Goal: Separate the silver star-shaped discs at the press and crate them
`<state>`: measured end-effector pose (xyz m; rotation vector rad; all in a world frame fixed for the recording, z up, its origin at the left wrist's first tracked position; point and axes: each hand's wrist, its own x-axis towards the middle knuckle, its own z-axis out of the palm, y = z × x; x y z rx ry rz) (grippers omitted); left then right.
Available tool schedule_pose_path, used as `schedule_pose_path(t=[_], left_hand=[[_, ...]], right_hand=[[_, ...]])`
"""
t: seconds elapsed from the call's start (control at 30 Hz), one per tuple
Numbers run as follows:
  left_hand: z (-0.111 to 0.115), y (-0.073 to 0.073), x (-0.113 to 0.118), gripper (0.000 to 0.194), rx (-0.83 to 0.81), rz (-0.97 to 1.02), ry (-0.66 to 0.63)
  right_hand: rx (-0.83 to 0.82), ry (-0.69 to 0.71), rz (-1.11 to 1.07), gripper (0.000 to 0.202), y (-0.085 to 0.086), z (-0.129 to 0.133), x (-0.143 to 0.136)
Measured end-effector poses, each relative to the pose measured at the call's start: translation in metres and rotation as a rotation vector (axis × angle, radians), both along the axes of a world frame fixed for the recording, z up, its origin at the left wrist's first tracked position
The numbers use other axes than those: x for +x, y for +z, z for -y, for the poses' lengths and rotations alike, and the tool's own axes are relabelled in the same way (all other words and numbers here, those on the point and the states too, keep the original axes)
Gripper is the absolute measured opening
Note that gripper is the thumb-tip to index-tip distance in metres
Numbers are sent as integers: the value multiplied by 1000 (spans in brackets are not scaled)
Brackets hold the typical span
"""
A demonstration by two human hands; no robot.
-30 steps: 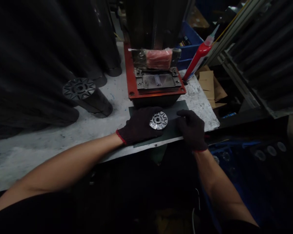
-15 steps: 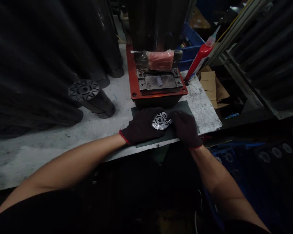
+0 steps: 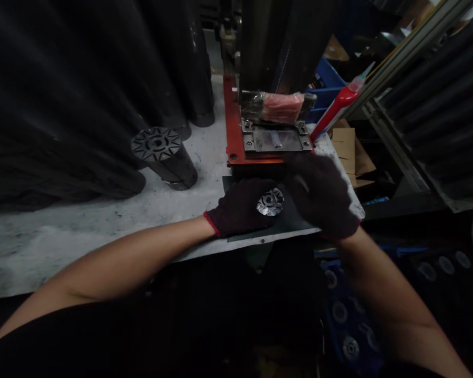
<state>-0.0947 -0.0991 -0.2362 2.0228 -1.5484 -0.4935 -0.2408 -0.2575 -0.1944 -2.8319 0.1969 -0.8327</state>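
Observation:
My left hand (image 3: pixel 244 206), in a dark glove with a red cuff, is closed around a round slotted metal piece (image 3: pixel 270 202) over the dark green mat (image 3: pixel 287 227). My right hand (image 3: pixel 321 194), gloved the same way, is raised to the right of the piece, in front of the metal fixture (image 3: pixel 275 140). It is blurred, and a small pale spot shows by its fingers; whether it holds anything is unclear. A pink block in clear wrap (image 3: pixel 283 107) sits on the fixture's back.
A stack of similar slotted pieces (image 3: pixel 156 144) stands left on the worktable (image 3: pixel 102 231). The fixture's red base (image 3: pixel 233 131) is beyond my hands. A red bottle (image 3: pixel 337 107) leans at its right, near a blue bin (image 3: pixel 331 79) and cardboard (image 3: pixel 343 149). More pieces (image 3: pixel 350 346) lie low right.
My right hand has moved away from the metal piece, up and to the right. My left hand still holds the piece. The whole view has shifted slightly.

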Motion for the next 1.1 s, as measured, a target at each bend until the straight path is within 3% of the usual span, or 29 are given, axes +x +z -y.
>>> schedule_pose_path(t=[0.1, 0.17, 0.23, 0.33, 0.4, 0.47, 0.53, 0.63, 0.8, 0.93, 1.1], left_hand=[[-5, -5, 1, 84, -80, -51, -31], [-5, -5, 1, 91, -46, -30, 1], [-4, -6, 0, 96, -32, 15, 27], [-1, -9, 0, 88, -55, 37, 23], [0, -12, 2, 84, -63, 28, 0], [0, -14, 3, 86, -69, 22, -5], [-1, -14, 3, 89, -75, 17, 8], [-1, -9, 2, 80, -79, 2, 5], [1, -3, -1, 68, -66, -4, -21], [1, -2, -1, 62, -72, -8, -25], [3, 0, -1, 70, -36, 24, -21]], right_hand=[[-105, 122, -80, 42, 29, 37, 43], [-107, 198, -167, 39, 33, 52, 61], [-22, 154, -83, 35, 24, 51, 61], [281, -181, 283, 40, -11, 24, 27], [383, -343, 355, 43, -38, 4, -6], [446, -359, 257, 26, -59, -7, -34], [467, -339, 201, 17, -69, -13, -49], [513, -307, 157, 20, -68, -18, -47], [759, -226, 85, 37, -58, -27, -20], [704, -189, 55, 36, -61, -23, -15], [664, -188, 35, 41, -63, -24, -19]])
